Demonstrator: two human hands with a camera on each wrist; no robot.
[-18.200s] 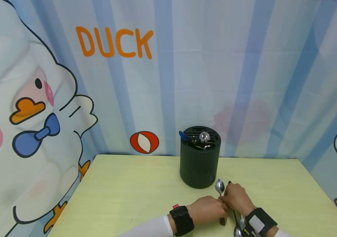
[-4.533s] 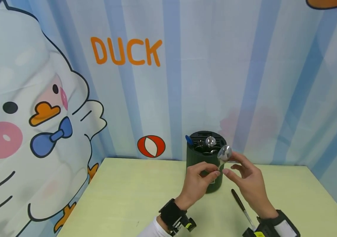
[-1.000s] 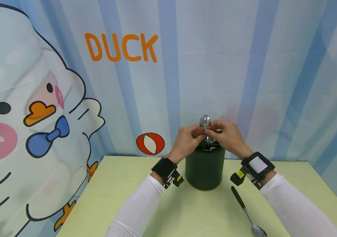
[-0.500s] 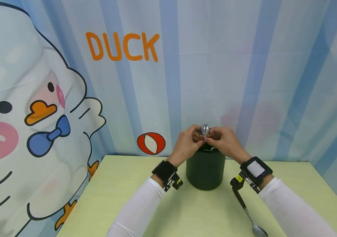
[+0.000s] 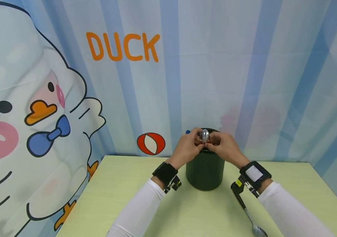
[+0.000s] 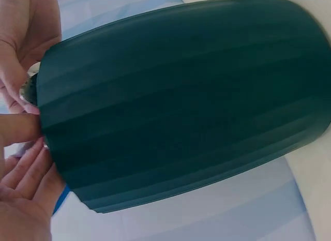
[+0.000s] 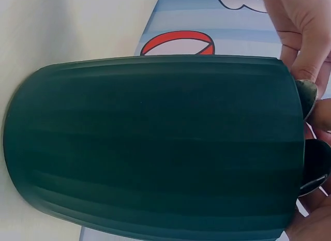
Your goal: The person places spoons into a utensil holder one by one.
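A dark green ribbed utensil holder (image 5: 205, 172) stands upright on the table. Over its opening, my left hand (image 5: 185, 147) and right hand (image 5: 227, 148) meet and pinch a metal spoon (image 5: 205, 136) from both sides. The spoon's bowl points up between the fingertips, and its lower part is hidden inside the holder. In the right wrist view, other metal bowls (image 7: 315, 166) poke past the holder's rim beside the fingers. A bit of a blue utensil (image 5: 187, 132) shows behind my left hand.
A spoon with a black handle (image 5: 247, 214) lies on the pale yellow table (image 5: 144, 197), under and beside my right forearm. A striped duck-print curtain (image 5: 198, 65) hangs right behind the table's back edge.
Earlier, spoons lay on the table at the hands; later both hands raised one beside the holder. Over the last second both hands have lowered that spoon farther into the holder.
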